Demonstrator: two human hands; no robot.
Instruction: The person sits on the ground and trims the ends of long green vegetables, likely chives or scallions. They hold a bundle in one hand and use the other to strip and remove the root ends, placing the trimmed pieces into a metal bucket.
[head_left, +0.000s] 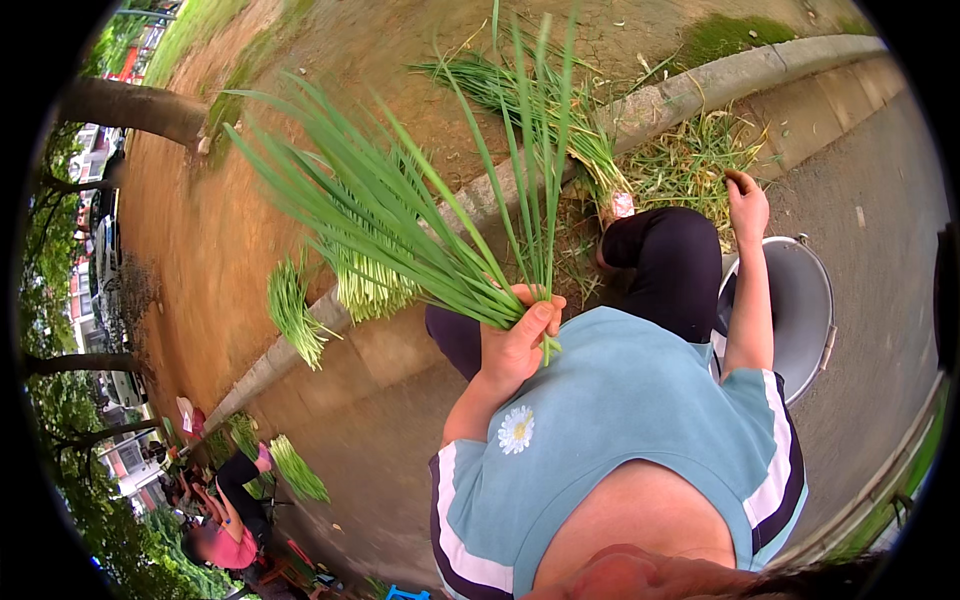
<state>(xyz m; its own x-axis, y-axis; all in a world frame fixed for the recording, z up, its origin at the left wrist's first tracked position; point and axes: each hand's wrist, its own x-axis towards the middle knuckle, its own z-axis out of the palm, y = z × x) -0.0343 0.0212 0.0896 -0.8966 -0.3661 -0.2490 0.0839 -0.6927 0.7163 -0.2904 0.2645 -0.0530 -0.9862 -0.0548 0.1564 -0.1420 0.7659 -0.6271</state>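
Note:
A fanned bunch of green garlic chives (442, 262) is held near its stem ends in my left hand (521, 330), before my chest. Its leaves spread up and to the left, some apart from the rest. My right hand (746, 206) hovers by a heap of yellowed leaf trimmings (694, 161), fingers curled; whether anything small is between them cannot be seen. Beyond my knees, a large pile of untrimmed chives (555, 112) lies across the stone kerb, with a pink-and-white wrapping (622, 204) at its root end.
A grey metal bucket (795, 315) stands by my right arm. Neat chive bundles (375, 285) and a smaller bundle (296, 311) rest along the kerb (679, 94) at left. Another person (232, 540) sits at lower left near more chives (298, 469). A tree trunk (135, 112) rises beyond.

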